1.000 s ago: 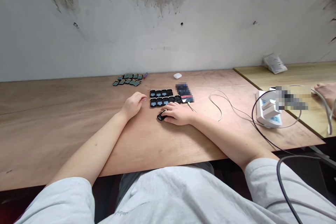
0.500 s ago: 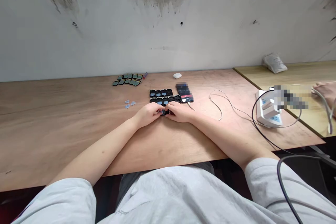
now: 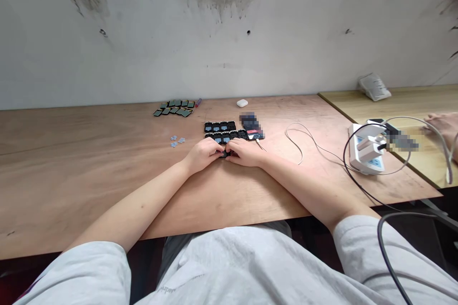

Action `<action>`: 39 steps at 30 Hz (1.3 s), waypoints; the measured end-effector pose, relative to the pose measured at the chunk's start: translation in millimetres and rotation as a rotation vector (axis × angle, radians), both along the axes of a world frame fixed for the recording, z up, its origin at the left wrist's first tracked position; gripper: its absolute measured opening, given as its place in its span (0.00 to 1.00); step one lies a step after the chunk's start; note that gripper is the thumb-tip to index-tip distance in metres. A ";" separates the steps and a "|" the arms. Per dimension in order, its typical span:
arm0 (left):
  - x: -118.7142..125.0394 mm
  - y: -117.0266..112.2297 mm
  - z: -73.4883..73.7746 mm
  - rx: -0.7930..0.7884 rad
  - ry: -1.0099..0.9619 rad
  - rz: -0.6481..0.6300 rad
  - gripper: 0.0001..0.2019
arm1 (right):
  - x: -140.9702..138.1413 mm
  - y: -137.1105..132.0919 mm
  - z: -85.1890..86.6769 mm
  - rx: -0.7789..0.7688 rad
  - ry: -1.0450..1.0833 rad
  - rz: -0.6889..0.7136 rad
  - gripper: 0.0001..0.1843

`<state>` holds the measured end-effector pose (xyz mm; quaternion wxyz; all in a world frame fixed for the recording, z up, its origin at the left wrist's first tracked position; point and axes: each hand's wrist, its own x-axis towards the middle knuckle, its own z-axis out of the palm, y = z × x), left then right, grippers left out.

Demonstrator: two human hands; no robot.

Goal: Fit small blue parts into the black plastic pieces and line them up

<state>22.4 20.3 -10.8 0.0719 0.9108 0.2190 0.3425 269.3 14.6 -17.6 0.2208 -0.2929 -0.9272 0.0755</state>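
Observation:
My left hand [image 3: 202, 153] and my right hand [image 3: 246, 152] meet at the middle of the wooden table [image 3: 89, 167], fingers curled together around a small black part [image 3: 226, 153] that they mostly hide. Just beyond them lie two rows of small black frames with blue centres [image 3: 223, 132]. A few tiny pale blue pieces [image 3: 176, 141] lie to the left of my left hand.
A cluster of small green-grey chips [image 3: 176, 108] and a white earbud case [image 3: 242, 103] sit near the wall. A white cable [image 3: 300, 145] loops to the right. A power strip with plugs [image 3: 368, 152] sits at the right edge. Another person's hand [image 3: 442, 126] rests on the neighbouring table.
My left hand moved right from beside the frame rows to join my right hand on the black part, uncovering the tiny blue pieces. In the last half second the hands barely moved.

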 end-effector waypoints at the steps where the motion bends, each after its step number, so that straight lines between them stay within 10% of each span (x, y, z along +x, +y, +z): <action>1: 0.2 0.3 -0.8 0.000 0.013 -0.011 0.08 | 0.0 0.4 -0.2 -0.001 0.000 0.002 0.08; 39: -8.7 3.6 0.7 0.151 0.230 -0.041 0.09 | 2.9 4.5 -2.8 0.050 0.026 0.085 0.07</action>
